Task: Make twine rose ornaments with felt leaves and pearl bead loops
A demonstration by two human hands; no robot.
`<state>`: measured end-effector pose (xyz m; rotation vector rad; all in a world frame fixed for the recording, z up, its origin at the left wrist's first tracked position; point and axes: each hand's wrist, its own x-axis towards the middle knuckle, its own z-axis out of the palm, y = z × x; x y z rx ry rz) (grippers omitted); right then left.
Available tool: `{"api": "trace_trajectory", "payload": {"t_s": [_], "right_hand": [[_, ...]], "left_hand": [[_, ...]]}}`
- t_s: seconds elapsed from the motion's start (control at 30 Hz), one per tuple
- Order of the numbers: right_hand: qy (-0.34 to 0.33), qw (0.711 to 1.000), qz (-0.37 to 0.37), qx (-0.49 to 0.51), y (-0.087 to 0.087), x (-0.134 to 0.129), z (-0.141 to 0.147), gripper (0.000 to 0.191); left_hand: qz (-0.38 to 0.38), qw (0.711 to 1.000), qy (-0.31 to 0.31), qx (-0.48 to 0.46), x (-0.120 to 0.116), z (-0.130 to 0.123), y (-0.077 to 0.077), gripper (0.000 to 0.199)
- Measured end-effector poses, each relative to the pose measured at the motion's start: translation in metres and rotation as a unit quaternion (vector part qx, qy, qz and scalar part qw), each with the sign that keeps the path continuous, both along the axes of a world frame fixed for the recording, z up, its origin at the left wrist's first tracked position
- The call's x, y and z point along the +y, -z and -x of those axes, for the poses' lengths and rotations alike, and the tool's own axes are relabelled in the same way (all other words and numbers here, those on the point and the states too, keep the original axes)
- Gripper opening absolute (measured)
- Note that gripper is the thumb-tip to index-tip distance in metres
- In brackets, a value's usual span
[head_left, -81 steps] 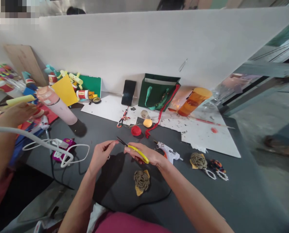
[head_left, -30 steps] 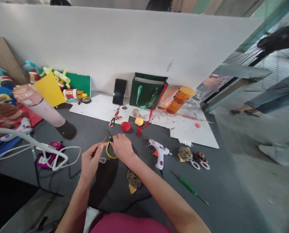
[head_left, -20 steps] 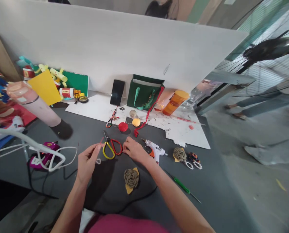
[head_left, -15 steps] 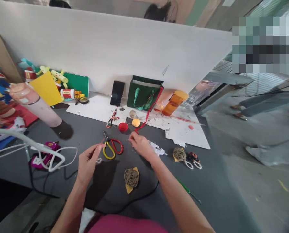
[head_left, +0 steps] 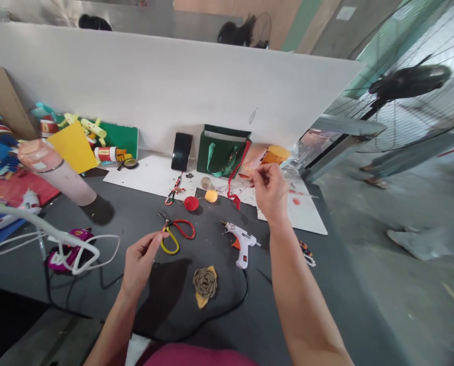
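Note:
My left hand [head_left: 143,256] is pinched shut beside the scissors [head_left: 169,236], whose handles are yellow and red. Whatever sits between its fingertips is too small to name. My right hand [head_left: 269,192] is raised over the white board, also in a pinch, near the orange container [head_left: 277,154]; I cannot make out what it holds. To its left a red ribbon [head_left: 232,190] hangs from the green gift bag [head_left: 222,152], its end crumpled on the table. A grey-brown fabric flower [head_left: 205,282] with yellow leaves lies between my forearms. The white glue gun [head_left: 242,243] rests left of my right forearm.
A red disc [head_left: 191,203] and a yellow disc [head_left: 211,196] lie by the white board [head_left: 143,175]. Behind stands a phone [head_left: 181,151]. A pink bottle [head_left: 64,175], white cable [head_left: 55,223] and purple device [head_left: 72,251] occupy the left. A person's legs [head_left: 405,157] show at right.
My right hand has moved right and up, away from the ribbon's end, which now lies crumpled. The glue gun is uncovered; my forearm now hides the second flower. My left hand has barely moved.

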<state>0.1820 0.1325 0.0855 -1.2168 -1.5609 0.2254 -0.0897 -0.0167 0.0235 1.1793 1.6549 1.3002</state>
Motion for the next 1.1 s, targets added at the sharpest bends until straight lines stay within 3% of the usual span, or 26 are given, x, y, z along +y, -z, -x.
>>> {"api": "trace_trajectory", "payload": {"t_s": [0.1,0.17,0.27,0.33,0.37,0.43,0.53,0.73,0.97,1.1], "right_hand": [[0.011,1.000,-0.005,0.007,-0.003,0.009,-0.015,0.013],[0.025,0.999,0.024,-0.042,-0.002,0.009,-0.021,0.012],[0.032,0.989,0.067,-0.130,0.003,-0.013,-0.015,0.013],[-0.038,0.990,0.098,-0.089,0.006,-0.042,0.002,0.018],[-0.115,0.982,0.141,-0.054,0.009,-0.059,0.012,0.021],[-0.245,0.943,0.226,0.013,0.015,-0.090,0.034,0.025],[-0.316,0.909,0.251,0.110,0.026,-0.121,0.057,0.029],[-0.267,0.883,0.225,0.312,0.039,-0.135,0.061,0.015],[-0.198,0.915,0.178,0.301,0.032,-0.144,0.043,0.014],[-0.188,0.926,0.146,0.295,0.024,-0.146,0.028,0.011]], "left_hand": [[0.021,0.999,0.015,-0.022,0.000,-0.003,-0.001,0.041],[0.028,0.998,0.029,-0.047,0.001,-0.007,-0.003,0.043],[0.042,0.991,0.059,-0.113,0.001,-0.017,-0.006,0.047],[0.056,0.982,0.085,-0.159,0.001,-0.025,-0.008,0.050],[0.062,0.978,0.100,-0.175,0.001,-0.029,-0.008,0.050],[0.066,0.970,0.134,-0.190,0.001,-0.039,-0.011,0.050],[0.057,0.968,0.177,-0.169,0.000,-0.052,-0.020,0.047],[0.003,0.967,0.242,-0.077,0.000,-0.069,-0.037,0.039],[-0.024,0.955,0.289,-0.063,0.002,-0.087,-0.031,0.040],[0.008,0.927,0.370,-0.064,0.010,-0.089,-0.032,0.040]]}}
